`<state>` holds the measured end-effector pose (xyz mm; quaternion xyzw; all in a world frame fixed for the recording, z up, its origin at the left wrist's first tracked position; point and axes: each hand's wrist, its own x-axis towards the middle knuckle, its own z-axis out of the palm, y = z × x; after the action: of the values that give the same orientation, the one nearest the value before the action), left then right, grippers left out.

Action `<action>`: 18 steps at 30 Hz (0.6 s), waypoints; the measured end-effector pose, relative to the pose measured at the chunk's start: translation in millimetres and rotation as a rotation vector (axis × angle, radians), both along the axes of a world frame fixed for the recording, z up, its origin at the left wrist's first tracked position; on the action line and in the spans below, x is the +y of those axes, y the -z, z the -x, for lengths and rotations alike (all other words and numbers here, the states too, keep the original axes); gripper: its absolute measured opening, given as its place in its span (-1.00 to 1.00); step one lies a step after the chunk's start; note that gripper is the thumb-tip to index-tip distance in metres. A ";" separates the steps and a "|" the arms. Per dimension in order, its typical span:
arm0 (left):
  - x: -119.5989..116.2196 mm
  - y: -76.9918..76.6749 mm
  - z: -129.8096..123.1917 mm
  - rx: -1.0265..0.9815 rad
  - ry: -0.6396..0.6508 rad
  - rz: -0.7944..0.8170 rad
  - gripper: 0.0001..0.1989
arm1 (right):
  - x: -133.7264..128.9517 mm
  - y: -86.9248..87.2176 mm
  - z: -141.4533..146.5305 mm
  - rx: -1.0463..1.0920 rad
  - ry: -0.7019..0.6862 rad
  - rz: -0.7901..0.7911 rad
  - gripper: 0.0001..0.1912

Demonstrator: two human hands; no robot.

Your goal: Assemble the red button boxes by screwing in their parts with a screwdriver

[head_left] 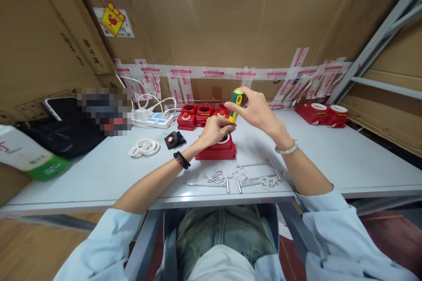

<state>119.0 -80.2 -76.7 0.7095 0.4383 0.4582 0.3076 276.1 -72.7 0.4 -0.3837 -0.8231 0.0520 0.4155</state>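
Note:
Upright in my right hand point(259, 109) is a green-and-yellow screwdriver point(237, 101), gripped by the handle and pointing down. My left hand point(214, 131) is closed just below and beside the handle, its fingertips pinched together; whatever is between them is hidden. Under both hands lies a red housing point(216, 154) with a white ring point(225, 139) on top. My left hand covers part of it, and the screwdriver's tip is out of sight. Several small screws point(216, 177) and thin metal rods point(228, 185) are scattered in front of the housing.
Behind my hands stand more red housings point(186, 118). White rings point(145, 147) and a black part with a red button point(174, 139) lie left. A power strip point(156, 120) with cables sits behind them. Two red units point(323, 115) rest at the right; cardboard point(211, 22) walls the back.

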 end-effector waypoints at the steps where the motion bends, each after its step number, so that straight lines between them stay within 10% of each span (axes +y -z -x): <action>1: -0.2 0.6 -0.5 0.004 -0.009 -0.010 -0.86 | -4.0 0.9 4.5 -0.013 0.104 -0.032 -0.72; 4: -1.5 0.1 -0.2 0.006 -0.024 -0.006 -0.86 | -9.5 0.2 10.1 -0.026 0.210 -0.046 -0.77; 12: -2.8 -7.8 4.6 -0.040 0.151 0.095 -0.83 | 17.7 -5.3 -20.4 0.065 -0.393 0.293 -0.46; 18: -2.1 -3.9 0.1 -0.044 0.068 0.016 -0.85 | 1.2 2.7 0.2 0.050 0.089 0.018 -0.66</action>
<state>118.9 -82.4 -72.8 0.7114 0.4108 0.4594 0.3379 275.9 -71.6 -2.3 -0.4220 -0.7941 0.0505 0.4345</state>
